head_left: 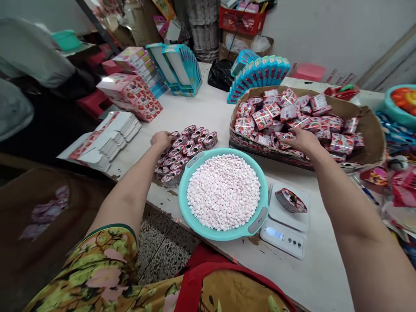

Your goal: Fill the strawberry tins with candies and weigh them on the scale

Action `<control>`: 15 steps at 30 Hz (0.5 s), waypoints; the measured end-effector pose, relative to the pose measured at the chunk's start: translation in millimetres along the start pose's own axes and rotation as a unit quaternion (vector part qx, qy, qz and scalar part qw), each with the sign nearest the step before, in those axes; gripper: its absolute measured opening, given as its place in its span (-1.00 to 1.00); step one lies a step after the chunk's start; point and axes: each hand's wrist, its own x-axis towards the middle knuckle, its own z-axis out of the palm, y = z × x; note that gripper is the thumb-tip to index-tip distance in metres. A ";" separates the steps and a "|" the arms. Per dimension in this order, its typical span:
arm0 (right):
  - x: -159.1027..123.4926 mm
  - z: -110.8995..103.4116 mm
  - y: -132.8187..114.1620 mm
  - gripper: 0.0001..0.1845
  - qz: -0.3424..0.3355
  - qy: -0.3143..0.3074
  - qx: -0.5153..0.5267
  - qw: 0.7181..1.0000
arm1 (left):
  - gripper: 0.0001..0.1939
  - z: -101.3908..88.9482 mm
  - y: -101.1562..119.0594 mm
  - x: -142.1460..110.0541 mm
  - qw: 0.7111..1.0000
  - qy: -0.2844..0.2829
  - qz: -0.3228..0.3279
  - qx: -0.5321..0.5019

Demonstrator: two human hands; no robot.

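My left hand (161,141) is at the far-left corner of a group of small red-and-white printed cartons (188,148) standing close together with round holes in their tops. Its fingers are curled against a carton at the edge, partly hidden. My right hand (303,141) reaches over the near side of a big cardboard box (370,125), fingers stretched among a heap of similar printed cartons (292,110). Between my arms stands a turquoise basin (224,236) full of small pale-pink sweets (224,190). A single carton (290,200) lies on a white digital scale (282,238), whose display is lit.
Flat white-and-red cartons (107,138) and pink printed boxes (133,95) are stacked on the left. Blue display boxes (182,69) and a blue fan of packs (260,71) stand at the back. A turquoise bowl (399,108) is far right. Another person's sleeve (29,52) shows at left.
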 end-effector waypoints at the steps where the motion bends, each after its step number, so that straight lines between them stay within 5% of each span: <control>1: 9.1 6.0 -5.3 -0.35 0.002 -0.028 0.002 1.000 | -0.80 -2.6 2.8 -3.6 1.000 0.014 0.009 -0.021; 4: 24.1 21.4 -16.0 -0.34 0.027 -0.096 -0.014 0.995 | -0.71 -5.4 19.9 -32.9 0.994 0.033 0.066 -0.084; 8: 25.2 26.8 -16.9 -0.53 0.037 -0.085 0.005 0.996 | -0.71 9.0 56.7 -115.1 0.958 -0.035 0.216 -0.185; 12: 13.5 9.5 -16.8 -0.72 0.072 -0.077 0.059 0.993 | -0.72 33.5 85.6 -193.6 0.919 -0.118 0.351 -0.137; 15: -13.6 -17.8 -18.3 -0.73 0.096 -0.041 0.149 0.983 | -0.76 41.0 90.5 -221.0 0.876 -0.139 0.459 -0.062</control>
